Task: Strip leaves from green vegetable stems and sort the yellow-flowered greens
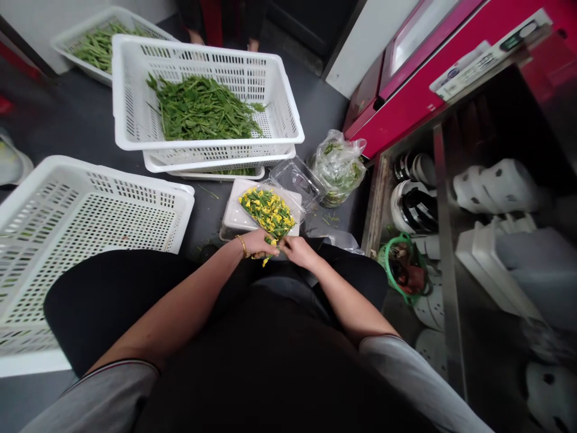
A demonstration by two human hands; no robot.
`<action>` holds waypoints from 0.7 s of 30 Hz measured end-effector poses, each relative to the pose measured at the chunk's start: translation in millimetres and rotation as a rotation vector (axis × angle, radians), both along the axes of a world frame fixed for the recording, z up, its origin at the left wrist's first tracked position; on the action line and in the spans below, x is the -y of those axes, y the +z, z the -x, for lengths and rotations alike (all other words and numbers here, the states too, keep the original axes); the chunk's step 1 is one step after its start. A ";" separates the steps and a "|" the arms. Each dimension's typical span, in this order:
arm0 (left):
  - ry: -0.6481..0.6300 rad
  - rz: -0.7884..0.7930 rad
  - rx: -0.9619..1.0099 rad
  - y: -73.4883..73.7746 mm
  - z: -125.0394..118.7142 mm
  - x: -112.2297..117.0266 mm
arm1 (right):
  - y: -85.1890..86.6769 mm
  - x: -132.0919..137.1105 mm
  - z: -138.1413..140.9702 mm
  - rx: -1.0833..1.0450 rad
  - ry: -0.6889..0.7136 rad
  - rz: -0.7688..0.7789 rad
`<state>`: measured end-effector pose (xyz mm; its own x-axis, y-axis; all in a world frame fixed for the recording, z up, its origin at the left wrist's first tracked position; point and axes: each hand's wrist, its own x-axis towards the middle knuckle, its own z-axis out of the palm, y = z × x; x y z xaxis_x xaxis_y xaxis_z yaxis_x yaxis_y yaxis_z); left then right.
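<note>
My left hand [258,243], with a gold bangle at the wrist, is closed round a small sprig of yellow flowers [269,255] just above my lap. Right beside it, my right hand [297,249] has its fingers pinched on the same sprig. Directly in front of both hands a white tray [234,213] on the floor holds a pile of yellow flowers with green stems [268,211]. A clear plastic lid [297,177] lies against the tray's far right side.
A white crate [135,102] of green leafy stems sits ahead on stacked crates; another crate of greens [97,45] lies behind it. An empty white crate [81,240] is at my left. A plastic bag of trimmings [339,165], a green basket [403,270] and a steel shelf with crockery [444,198] stand right.
</note>
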<state>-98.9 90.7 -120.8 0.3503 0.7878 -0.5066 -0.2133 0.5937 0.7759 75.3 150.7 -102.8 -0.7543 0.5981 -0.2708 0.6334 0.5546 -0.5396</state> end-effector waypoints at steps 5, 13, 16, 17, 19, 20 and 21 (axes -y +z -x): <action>0.413 -0.041 0.355 1.6 20.8 -5.3 | 1.0 -23.3 17.2 0.211 -0.099 -0.213; 0.710 -0.038 0.251 -0.6 16.6 -7.1 | -12.9 -36.1 43.8 0.309 -0.196 -0.239; 0.716 -0.038 0.143 -5.7 7.6 -9.8 | -1.7 -27.8 36.4 0.147 -0.278 -0.152; 0.705 -0.039 0.129 -7.2 5.2 -10.9 | 2.5 -24.6 35.6 0.076 -0.251 -0.123; 0.710 -0.027 0.133 -9.5 3.3 -12.6 | 7.7 -21.8 38.0 -0.055 -0.146 -0.018; 0.736 -0.013 0.147 -10.4 4.1 -13.1 | 8.0 -23.3 41.1 -0.103 -0.103 0.047; 0.775 0.007 0.162 -11.2 6.0 -13.3 | 6.7 -26.9 45.4 -0.133 -0.089 0.094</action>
